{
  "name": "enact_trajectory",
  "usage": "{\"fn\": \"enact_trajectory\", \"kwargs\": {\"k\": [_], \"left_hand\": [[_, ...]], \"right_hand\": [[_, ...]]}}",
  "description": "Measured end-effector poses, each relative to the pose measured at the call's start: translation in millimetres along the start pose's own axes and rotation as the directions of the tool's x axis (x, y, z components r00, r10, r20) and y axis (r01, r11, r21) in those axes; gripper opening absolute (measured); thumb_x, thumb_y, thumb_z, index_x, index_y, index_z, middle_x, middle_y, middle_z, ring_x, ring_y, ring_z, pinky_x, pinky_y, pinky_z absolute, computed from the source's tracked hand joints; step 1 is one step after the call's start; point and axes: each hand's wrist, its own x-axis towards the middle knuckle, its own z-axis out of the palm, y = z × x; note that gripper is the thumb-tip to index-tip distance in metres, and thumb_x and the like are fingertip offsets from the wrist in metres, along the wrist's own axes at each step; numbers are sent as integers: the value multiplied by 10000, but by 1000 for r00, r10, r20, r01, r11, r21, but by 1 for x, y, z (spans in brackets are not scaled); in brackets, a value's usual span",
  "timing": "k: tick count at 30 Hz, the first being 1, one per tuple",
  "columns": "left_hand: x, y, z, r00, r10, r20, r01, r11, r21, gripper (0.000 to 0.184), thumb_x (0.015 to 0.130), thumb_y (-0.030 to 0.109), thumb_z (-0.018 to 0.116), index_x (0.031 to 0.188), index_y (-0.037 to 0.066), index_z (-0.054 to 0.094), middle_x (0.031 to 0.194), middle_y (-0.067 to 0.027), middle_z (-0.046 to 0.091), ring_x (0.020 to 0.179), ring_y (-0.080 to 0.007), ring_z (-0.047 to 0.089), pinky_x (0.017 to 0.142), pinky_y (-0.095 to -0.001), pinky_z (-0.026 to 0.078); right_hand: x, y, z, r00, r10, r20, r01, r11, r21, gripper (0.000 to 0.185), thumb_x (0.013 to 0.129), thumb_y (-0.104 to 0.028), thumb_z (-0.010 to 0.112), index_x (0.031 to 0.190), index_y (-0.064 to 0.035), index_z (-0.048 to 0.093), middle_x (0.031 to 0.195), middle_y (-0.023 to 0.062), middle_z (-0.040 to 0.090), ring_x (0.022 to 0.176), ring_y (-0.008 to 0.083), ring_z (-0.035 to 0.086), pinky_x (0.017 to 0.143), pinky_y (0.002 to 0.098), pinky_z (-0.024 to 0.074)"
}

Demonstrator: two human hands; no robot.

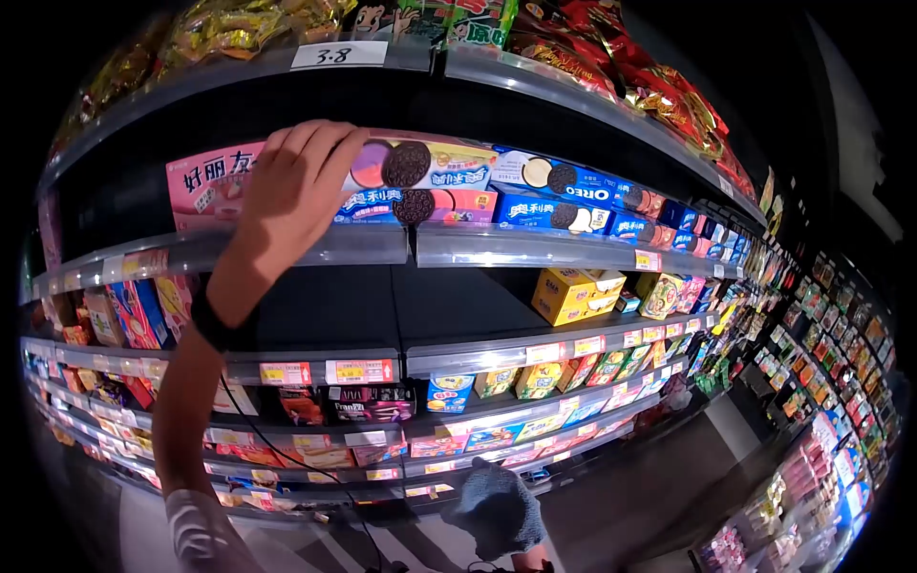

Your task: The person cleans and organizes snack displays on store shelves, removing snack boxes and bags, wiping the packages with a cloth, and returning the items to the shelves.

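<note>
My left hand [301,186] reaches up to a stocked shelf, its fingers hooked over the top edge of a pink and yellow Oreo box [457,170]. The thumb is hidden. Left of the hand stands a pink box with white Chinese lettering [198,191], partly covered by it. Another pink and blue Oreo box [457,205] sits under the upper one, and blue Oreo boxes [549,181] line up to the right. Low in the view, a grey-blue cloth [492,501] covers my right hand; only the wrist shows, so its fingers cannot be seen.
The shelf lip [535,248] runs below the boxes. A yellow carton [578,296] stands one level lower. Bagged sweets [611,57] fill the shelf above, beside a 3.8 price card [339,54]. A black cable [315,468] hangs in front. More racks [831,353] stand to the right.
</note>
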Motion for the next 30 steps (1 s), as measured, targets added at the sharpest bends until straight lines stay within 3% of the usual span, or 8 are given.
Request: {"fn": "enact_trajectory", "kwargs": {"k": [8,11,14,19,24,25,27,30], "left_hand": [[-110,142,-40,841,-528,116,507,697,-507,744,679,20,841,1359,-7,541,1274,-226,544,1183,-393,526,1036,-454,412],[-171,229,-33,581,-496,645,702,-94,-706,633,853,164,701,1419,44,442,1298,-175,534,1230,-330,521,1043,-452,435],[-195,302,-26,350,0,937,300,-947,-113,544,1028,308,561,1478,95,344,1323,-125,524,1277,-267,515,1051,-451,457],[-269,345,4,503,-57,863,643,-642,-417,469,1051,286,509,1443,61,385,1271,-102,535,1123,-229,575,923,-396,496],[-272,324,-8,179,-15,984,881,-442,-167,534,999,297,594,1417,3,439,1255,-150,565,1102,-185,537,945,-309,440],[-308,332,4,422,-63,904,864,-275,-422,514,993,290,600,1392,0,458,1234,-142,572,1064,-185,546,924,-313,449],[-296,323,-2,260,130,957,924,-321,-207,465,969,280,626,1313,-9,505,1156,-118,591,959,-192,577,854,-317,475],[-321,326,-4,217,490,844,583,-759,290,497,992,284,611,1402,52,449,1148,-67,607,971,-186,619,849,-349,507]], "right_hand": [[11,-9,-34,864,419,-279,-479,854,-202,210,651,-228,704,814,-107,649,854,91,607,878,302,610,764,407,500],[6,-14,-36,688,558,-465,-599,797,70,218,714,-206,679,895,-95,631,890,82,609,881,271,611,767,386,507],[-3,-20,-8,441,777,-450,-379,615,691,227,778,-184,655,976,-82,612,925,73,610,885,240,612,771,365,515],[0,-30,63,364,931,5,169,-71,983,246,883,-147,614,1112,-61,582,985,58,613,890,189,613,777,330,528],[12,-38,104,261,962,79,181,-129,975,268,989,-110,573,1247,-40,551,1045,44,616,895,137,614,783,295,541],[8,-28,105,289,956,40,224,-108,969,207,982,-116,588,1175,-41,581,999,28,623,855,133,605,752,290,530],[20,-20,82,218,919,-328,-210,373,904,121,968,-171,615,982,-53,632,897,16,632,784,137,572,699,284,497],[12,-12,69,211,973,-91,315,21,949,129,986,-142,564,1066,-47,600,867,54,626,776,163,626,692,313,529]]}}
